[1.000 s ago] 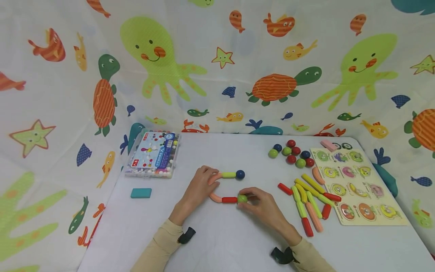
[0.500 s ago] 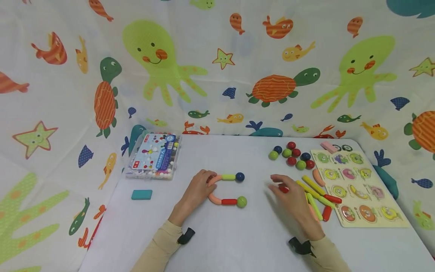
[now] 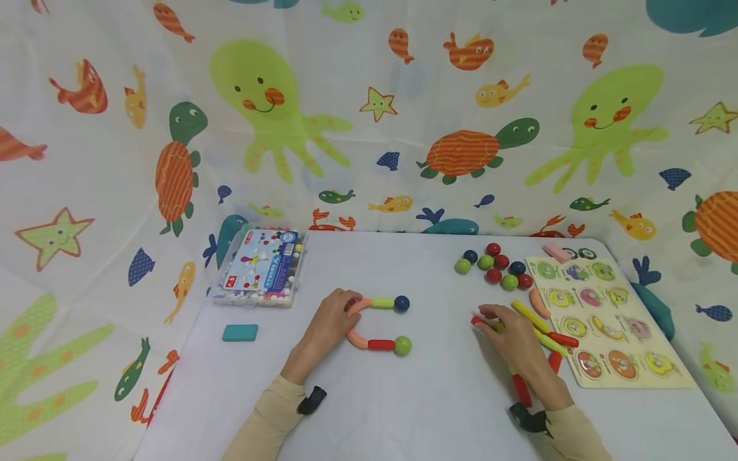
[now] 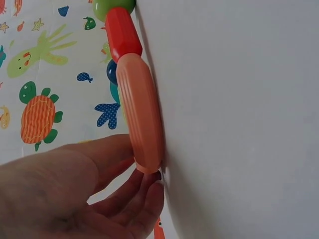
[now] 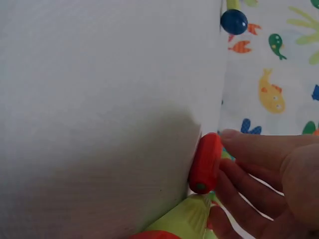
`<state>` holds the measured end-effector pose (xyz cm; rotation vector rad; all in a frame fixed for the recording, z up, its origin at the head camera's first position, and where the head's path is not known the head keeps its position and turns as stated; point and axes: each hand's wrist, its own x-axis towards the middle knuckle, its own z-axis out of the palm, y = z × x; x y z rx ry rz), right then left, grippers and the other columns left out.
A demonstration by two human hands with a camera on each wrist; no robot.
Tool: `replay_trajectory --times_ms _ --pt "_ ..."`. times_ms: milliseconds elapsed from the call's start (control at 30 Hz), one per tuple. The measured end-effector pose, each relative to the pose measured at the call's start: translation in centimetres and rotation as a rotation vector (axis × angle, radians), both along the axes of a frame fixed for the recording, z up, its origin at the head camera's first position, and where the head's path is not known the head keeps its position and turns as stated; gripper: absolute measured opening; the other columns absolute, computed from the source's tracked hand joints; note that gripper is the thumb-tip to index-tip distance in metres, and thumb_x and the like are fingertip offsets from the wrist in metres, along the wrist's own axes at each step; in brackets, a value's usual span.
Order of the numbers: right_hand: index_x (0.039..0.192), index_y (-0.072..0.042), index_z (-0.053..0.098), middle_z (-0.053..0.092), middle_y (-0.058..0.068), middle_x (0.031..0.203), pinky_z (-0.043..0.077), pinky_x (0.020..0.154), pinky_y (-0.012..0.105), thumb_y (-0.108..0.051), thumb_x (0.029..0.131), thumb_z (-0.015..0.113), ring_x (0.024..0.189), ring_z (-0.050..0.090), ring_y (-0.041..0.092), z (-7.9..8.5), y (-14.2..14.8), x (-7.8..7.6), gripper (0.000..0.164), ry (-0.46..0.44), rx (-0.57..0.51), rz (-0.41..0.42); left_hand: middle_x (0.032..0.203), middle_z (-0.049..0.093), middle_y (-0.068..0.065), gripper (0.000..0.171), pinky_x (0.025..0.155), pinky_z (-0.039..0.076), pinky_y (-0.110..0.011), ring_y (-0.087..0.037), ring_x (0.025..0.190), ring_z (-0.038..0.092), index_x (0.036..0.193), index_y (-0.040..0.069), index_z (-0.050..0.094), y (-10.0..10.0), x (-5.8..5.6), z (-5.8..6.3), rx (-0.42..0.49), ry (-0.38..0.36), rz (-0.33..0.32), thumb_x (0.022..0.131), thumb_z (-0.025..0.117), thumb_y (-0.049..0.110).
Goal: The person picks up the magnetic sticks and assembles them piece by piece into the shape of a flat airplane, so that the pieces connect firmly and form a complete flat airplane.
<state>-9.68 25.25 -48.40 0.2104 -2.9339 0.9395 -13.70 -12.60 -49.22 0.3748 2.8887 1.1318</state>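
In the head view, my left hand [image 3: 330, 320] holds the peach curved sticks [image 3: 357, 339] of a C-shaped chain. One arm has a yellow-green stick [image 3: 383, 303] capped by a dark blue ball [image 3: 401, 303]; the other has a red stick [image 3: 381, 344] and a green ball [image 3: 402, 346]. The left wrist view has the thumb and fingers around the end of a peach stick [image 4: 140, 114]. At the loose sticks, my right hand [image 3: 516, 339] pinches a short red stick [image 5: 205, 163] between thumb and fingers, low against the table. That hand partly covers the sticks beneath it.
Several loose yellow-green and red sticks [image 3: 553, 342] lie right of the right hand. Behind them is a cluster of red, green and blue balls [image 3: 501, 261]. A wooden puzzle board [image 3: 611, 378] lies at right; a clear box [image 3: 259, 262] and teal block [image 3: 239, 332] are at left.
My right hand has let go of the green ball and moved right to the loose sticks, where it has taken hold of the short red stick. The left hand stays on the chain.
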Motion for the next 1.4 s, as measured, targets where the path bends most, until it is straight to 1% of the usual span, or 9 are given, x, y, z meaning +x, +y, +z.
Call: replay_trajectory --times_ms 167,467,667,867,967,1067,1167,1300,1400 --pt "0.13 -0.007 0.067 0.073 0.01 0.114 0.056 0.093 0.05 -0.014 0.092 0.076 0.103 0.066 0.025 -0.1 0.0 -0.2 0.04 -0.022 0.037 0.014 0.107 0.066 -0.007 0.032 0.086 0.053 -0.038 -0.019 0.094 0.06 0.12 0.007 0.07 -0.3 -0.1 0.2 0.002 -0.042 0.025 0.089 0.076 0.006" --pt "0.126 -0.006 0.069 0.074 0.012 0.114 0.055 0.095 0.053 -0.011 0.089 0.078 0.104 0.067 0.029 -0.4 -0.5 -0.3 0.039 -0.013 0.101 0.024 0.105 0.065 -0.006 0.032 0.084 0.052 -0.036 -0.018 0.09 0.057 0.12 0.008 0.069 -0.7 -0.2 0.2 -0.022 -0.067 0.042 0.089 0.076 0.006" --pt "0.128 -0.007 0.068 0.073 0.012 0.115 0.055 0.094 0.052 -0.013 0.091 0.077 0.104 0.065 0.028 -0.3 -0.7 -0.5 0.039 -0.022 0.087 0.014 0.103 0.064 -0.006 0.033 0.082 0.051 -0.036 -0.018 0.09 0.055 0.121 0.008 0.069 -0.8 -0.1 0.2 -0.041 -0.062 0.046 0.089 0.077 0.009" --pt "0.129 -0.008 0.067 0.073 0.009 0.112 0.058 0.089 0.046 -0.014 0.092 0.076 0.101 0.066 0.024 0.6 -1.5 -1.5 0.038 0.054 -0.005 -0.003 0.112 0.065 -0.009 0.034 0.094 0.051 -0.044 -0.025 0.105 0.06 0.122 0.008 0.069 -0.6 -0.4 0.5 -0.041 -0.022 0.032 0.089 0.078 0.014" --pt "0.126 -0.01 0.069 0.074 0.005 0.109 0.059 0.084 0.032 -0.016 0.091 0.077 0.099 0.067 0.021 1.3 -2.4 -2.4 0.036 0.107 -0.066 -0.009 0.117 0.065 -0.01 0.034 0.098 0.05 -0.045 -0.027 0.11 0.059 0.122 0.009 0.07 -0.3 -0.6 0.7 -0.025 -0.023 0.003 0.089 0.078 0.016" --pt "0.124 -0.011 0.07 0.075 0.006 0.108 0.055 0.08 0.016 -0.017 0.091 0.078 0.097 0.069 0.021 1.9 -3.6 -3.5 0.034 0.15 -0.146 0.003 0.12 0.065 -0.01 0.034 0.097 0.05 -0.045 -0.027 0.112 0.058 0.122 0.009 0.07 0.2 -0.9 0.8 -0.014 -0.036 -0.033 0.089 0.078 0.017" --pt "0.123 -0.01 0.07 0.075 0.007 0.11 0.051 0.079 0.009 -0.021 0.091 0.077 0.098 0.07 0.024 2.3 -5.1 -4.6 0.034 0.167 -0.218 0.005 0.12 0.065 -0.011 0.035 0.095 0.05 -0.044 -0.027 0.111 0.058 0.122 0.008 0.07 0.8 -1.2 1.0 -0.009 -0.038 -0.065 0.089 0.078 0.017" --pt "0.125 -0.013 0.07 0.074 0.006 0.114 0.052 0.081 0.01 -0.03 0.093 0.076 0.104 0.07 0.024 2.7 -6.9 -6.0 0.037 0.105 -0.291 -0.039 0.121 0.065 -0.011 0.035 0.093 0.05 -0.041 -0.025 0.108 0.057 0.123 0.008 0.07 1.4 -1.5 1.2 0.002 -0.033 -0.092 0.09 0.079 0.017" --pt "0.125 -0.015 0.07 0.073 0.004 0.116 0.056 0.086 0.02 -0.034 0.092 0.076 0.109 0.069 0.021 2.6 -8.2 -7.2 0.039 0.035 -0.342 -0.077 0.12 0.065 -0.011 0.036 0.089 0.05 -0.038 -0.023 0.102 0.055 0.123 0.008 0.07 1.8 -1.8 1.3 0.003 -0.04 -0.104 0.089 0.079 0.018"
